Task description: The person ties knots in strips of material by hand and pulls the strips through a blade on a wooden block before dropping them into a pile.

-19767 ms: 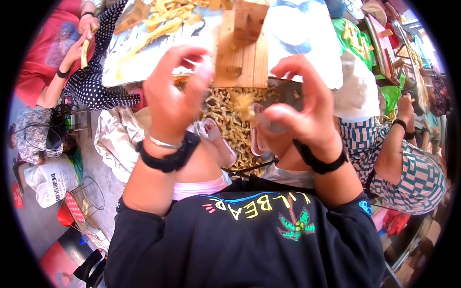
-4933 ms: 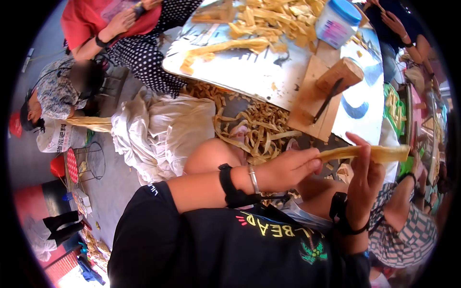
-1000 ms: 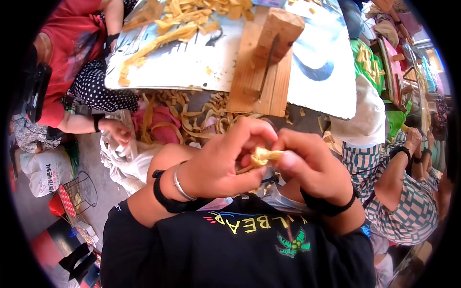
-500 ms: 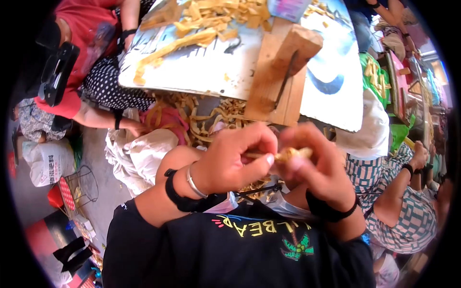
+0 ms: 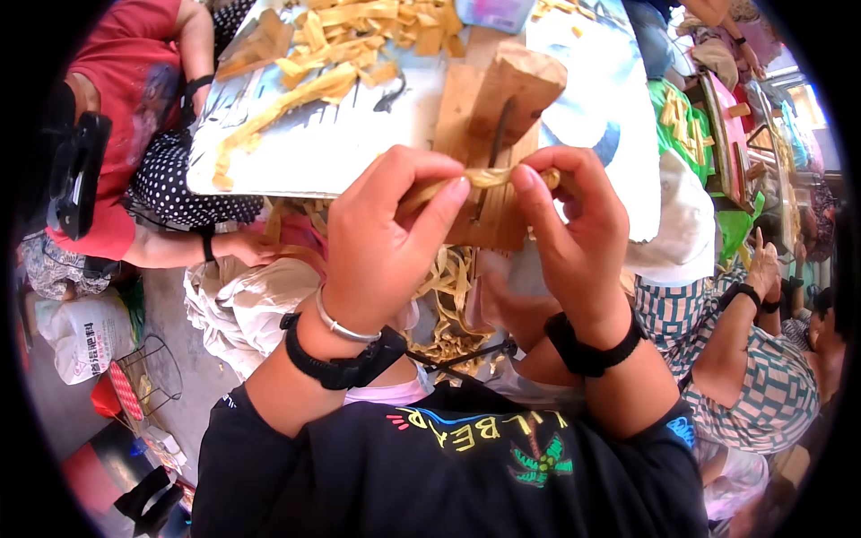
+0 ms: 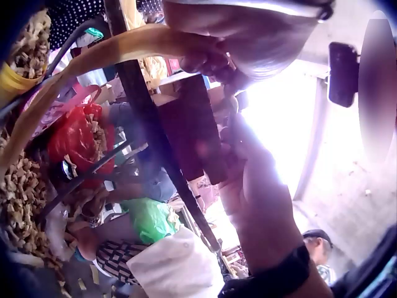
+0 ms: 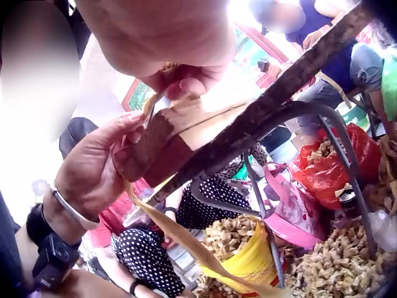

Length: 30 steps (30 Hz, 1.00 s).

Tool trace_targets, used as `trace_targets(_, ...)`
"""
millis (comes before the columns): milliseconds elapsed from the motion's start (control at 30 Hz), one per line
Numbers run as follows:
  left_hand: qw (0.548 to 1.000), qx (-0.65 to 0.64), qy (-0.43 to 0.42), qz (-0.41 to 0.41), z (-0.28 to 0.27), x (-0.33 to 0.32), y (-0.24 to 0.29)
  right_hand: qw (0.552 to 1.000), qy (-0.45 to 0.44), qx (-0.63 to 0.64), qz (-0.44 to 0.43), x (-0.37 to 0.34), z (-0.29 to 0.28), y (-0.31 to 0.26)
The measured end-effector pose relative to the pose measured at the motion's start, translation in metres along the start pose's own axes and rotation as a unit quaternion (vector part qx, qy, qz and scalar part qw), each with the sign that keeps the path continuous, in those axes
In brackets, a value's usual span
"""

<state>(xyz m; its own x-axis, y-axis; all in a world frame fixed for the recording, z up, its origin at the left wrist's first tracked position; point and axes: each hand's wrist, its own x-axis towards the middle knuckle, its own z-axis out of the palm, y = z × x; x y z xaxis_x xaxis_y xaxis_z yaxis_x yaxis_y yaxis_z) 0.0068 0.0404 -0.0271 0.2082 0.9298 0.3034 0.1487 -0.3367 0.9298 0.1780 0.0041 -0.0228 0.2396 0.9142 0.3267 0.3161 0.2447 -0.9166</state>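
Both hands pinch a yellowish, pliable strip (image 5: 489, 177), twisted and gathered between the fingertips, in front of the table's near edge. My left hand (image 5: 381, 233) holds it between thumb and forefinger, and the long tail of the strip (image 7: 186, 245) hangs down from that hand in the right wrist view. My right hand (image 5: 583, 220) pinches the short end, which pokes out past the fingers. Behind the hands, a wooden block (image 5: 520, 85) with a dark metal blade (image 5: 503, 130) stands on a wooden board (image 5: 457, 103).
More yellow strips (image 5: 327, 85) lie piled on the white table (image 5: 296, 161). Small knotted pieces (image 7: 338, 267) heap on the floor below, near a yellow container (image 7: 254, 254) and a red bag (image 7: 338, 155). A person in red (image 5: 143, 99) reaches in at left; other people sit at right.
Much earlier, a yellow knotted piece dropped between the parted hands; later they held a flat, long strip. Over the last second the hands moved forward from the lap towards the table, the strip gathered between them.
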Motion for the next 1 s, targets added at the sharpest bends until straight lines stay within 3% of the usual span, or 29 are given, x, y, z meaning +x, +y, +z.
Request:
trace_targets(100, 1.000, 0.018, 0.006, 0.007, 0.004, 0.005, -0.002, 0.996, -0.001, -0.088, -0.035, 0.002, 0.002, 0.001)
trace_targets(133, 0.998, 0.052, -0.005, 0.022, 0.006, 0.007, -0.002, 0.993, -0.005, -0.113, -0.037, 0.001, 0.002, 0.002)
trace_targets(167, 0.984, 0.170, -0.054, 0.021, 0.003, 0.009, -0.006, 0.990, -0.013, -0.136, -0.044, 0.000, 0.004, 0.004)
trace_targets(233, 0.988, 0.141, -0.049, -0.036, 0.002, 0.013, -0.003, 0.981, -0.024, -0.182, -0.067, 0.001, 0.004, 0.007)
trace_targets(367, 0.991, -0.050, -0.020, -0.120, -0.010, -0.002, -0.008, 0.997, 0.002, -0.061, -0.052, -0.016, -0.008, 0.002)
trace_targets(400, 0.971, -0.149, -0.073, -0.171, -0.023, -0.007, -0.004, 0.992, -0.054, -0.095, -0.067, -0.019, -0.017, -0.009)
trace_targets(500, 0.949, -0.254, -0.095, -0.162, -0.020, -0.025, 0.023, 0.963, -0.120, -0.185, -0.157, -0.028, -0.022, -0.030)
trace_targets(567, 0.945, -0.268, -0.151, -0.109, -0.006, -0.036, 0.026, 0.954, -0.133, -0.202, -0.175, -0.038, -0.014, -0.035)
trace_targets(633, 0.918, -0.333, -0.136, -0.167, 0.005, -0.043, 0.035, 0.975, -0.122, -0.131, -0.133, -0.047, -0.008, -0.036)
trace_targets(700, 0.910, -0.302, -0.198, -0.206, -0.004, -0.041, 0.035, 0.992, -0.103, -0.013, -0.077, -0.052, -0.005, -0.034)
trace_targets(767, 0.903, -0.268, -0.255, -0.217, -0.006, -0.041, 0.027, 0.981, -0.089, 0.165, 0.041, -0.050, -0.009, -0.041)
trace_targets(833, 0.951, -0.132, -0.240, -0.143, -0.013, -0.035, 0.028, 0.928, -0.075, 0.344, 0.122, -0.042, -0.022, -0.045)
trace_targets(900, 0.977, -0.035, -0.200, -0.068, -0.022, -0.031, 0.027, 0.833, -0.076, 0.517, 0.182, -0.028, -0.043, -0.046)
trace_targets(933, 0.986, -0.002, -0.166, -0.032, -0.026, -0.030, 0.024, 0.873, -0.072, 0.432, 0.214, -0.024, -0.059, -0.039)
trace_targets(967, 0.986, -0.058, -0.138, -0.070, -0.026, -0.031, 0.025, 0.904, -0.067, 0.344, 0.244, -0.024, -0.069, -0.035)
trace_targets(1000, 0.986, -0.061, -0.147, -0.040, -0.027, -0.030, 0.027, 0.944, -0.143, 0.173, 0.243, -0.033, -0.063, -0.040)
